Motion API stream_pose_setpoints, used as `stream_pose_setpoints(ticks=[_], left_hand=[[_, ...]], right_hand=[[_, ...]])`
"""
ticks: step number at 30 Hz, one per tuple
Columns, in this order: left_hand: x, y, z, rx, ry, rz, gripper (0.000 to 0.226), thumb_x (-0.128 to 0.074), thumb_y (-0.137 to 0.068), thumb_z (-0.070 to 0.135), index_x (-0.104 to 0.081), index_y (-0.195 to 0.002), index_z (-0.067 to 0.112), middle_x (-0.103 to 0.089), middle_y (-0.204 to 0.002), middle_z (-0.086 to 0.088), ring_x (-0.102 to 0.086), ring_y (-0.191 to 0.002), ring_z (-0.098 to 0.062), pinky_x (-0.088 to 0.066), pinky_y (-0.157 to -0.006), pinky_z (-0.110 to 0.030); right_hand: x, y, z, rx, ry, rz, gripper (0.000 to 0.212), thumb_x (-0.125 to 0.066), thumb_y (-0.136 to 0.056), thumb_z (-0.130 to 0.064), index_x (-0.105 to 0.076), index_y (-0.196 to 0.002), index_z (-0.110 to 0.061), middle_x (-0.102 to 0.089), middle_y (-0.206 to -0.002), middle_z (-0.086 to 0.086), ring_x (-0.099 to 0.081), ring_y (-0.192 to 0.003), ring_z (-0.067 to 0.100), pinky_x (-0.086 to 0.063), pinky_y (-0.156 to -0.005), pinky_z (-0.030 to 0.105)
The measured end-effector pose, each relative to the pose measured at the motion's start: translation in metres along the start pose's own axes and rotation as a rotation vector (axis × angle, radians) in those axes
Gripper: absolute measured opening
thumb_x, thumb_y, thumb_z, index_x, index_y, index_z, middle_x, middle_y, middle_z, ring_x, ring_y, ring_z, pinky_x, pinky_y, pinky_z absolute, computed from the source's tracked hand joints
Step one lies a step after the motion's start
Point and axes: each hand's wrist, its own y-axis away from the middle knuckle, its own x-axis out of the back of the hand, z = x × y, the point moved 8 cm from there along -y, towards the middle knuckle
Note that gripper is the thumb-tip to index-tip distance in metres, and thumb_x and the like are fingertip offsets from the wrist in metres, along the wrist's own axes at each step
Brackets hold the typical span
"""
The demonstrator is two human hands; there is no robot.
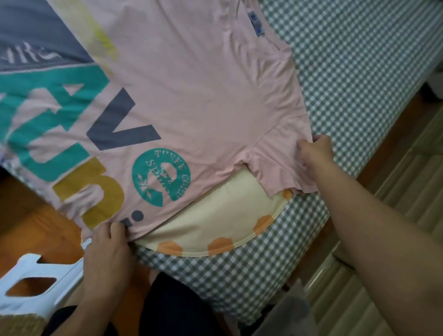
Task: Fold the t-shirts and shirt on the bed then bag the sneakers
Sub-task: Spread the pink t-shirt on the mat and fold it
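A pink t-shirt (pixel 202 97) with big teal, grey and mustard letters and a round teal logo lies spread across the bed (pixel 358 68), its collar and blue label at the top. My left hand (pixel 108 245) pinches the shirt's side edge near the mustard letter. My right hand (pixel 316 151) grips the near short sleeve at its shoulder seam. Under the pink shirt a cream garment (pixel 217 218) with orange spots along its curved edge sticks out. No sneakers or bag are in view.
The bed has a green and white checked sheet. A white plastic stool (pixel 30 283) stands on the orange wooden floor at the lower left. A striped mat (pixel 372 275) lies along the bed's right side. My dark-clothed lap is at the bottom centre.
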Motion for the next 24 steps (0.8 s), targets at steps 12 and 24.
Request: stream_pose_setpoints(ticks=[12, 24], left_hand=[[0.115, -0.005, -0.036, 0.114, 0.194, 0.147, 0.029, -0.058, -0.076, -0.002, -0.044, -0.072, 0.023, -0.045, -0.076, 0.002, -0.051, -0.072, -0.031, -0.033, -0.057, -0.038], [0.218, -0.131, -0.1, 0.46, 0.169, 0.473, 0.048, -0.065, -0.086, 0.012, -0.056, -0.133, 0.007, -0.046, -0.133, -0.031, -0.044, -0.119, -0.052, -0.039, -0.1, -0.06]], right_hand=[[0.014, 0.036, -0.125, 0.202, -0.356, -0.174, 0.008, -0.054, -0.08, -0.024, -0.059, -0.086, -0.02, -0.062, -0.088, 0.004, -0.064, -0.096, 0.035, -0.049, -0.076, 0.039], [-0.078, -0.023, -0.258, 0.277, -0.266, -0.147, 0.025, -0.056, -0.085, -0.023, -0.065, -0.104, -0.011, -0.069, -0.096, 0.012, -0.07, -0.092, 0.03, -0.049, -0.072, 0.038]])
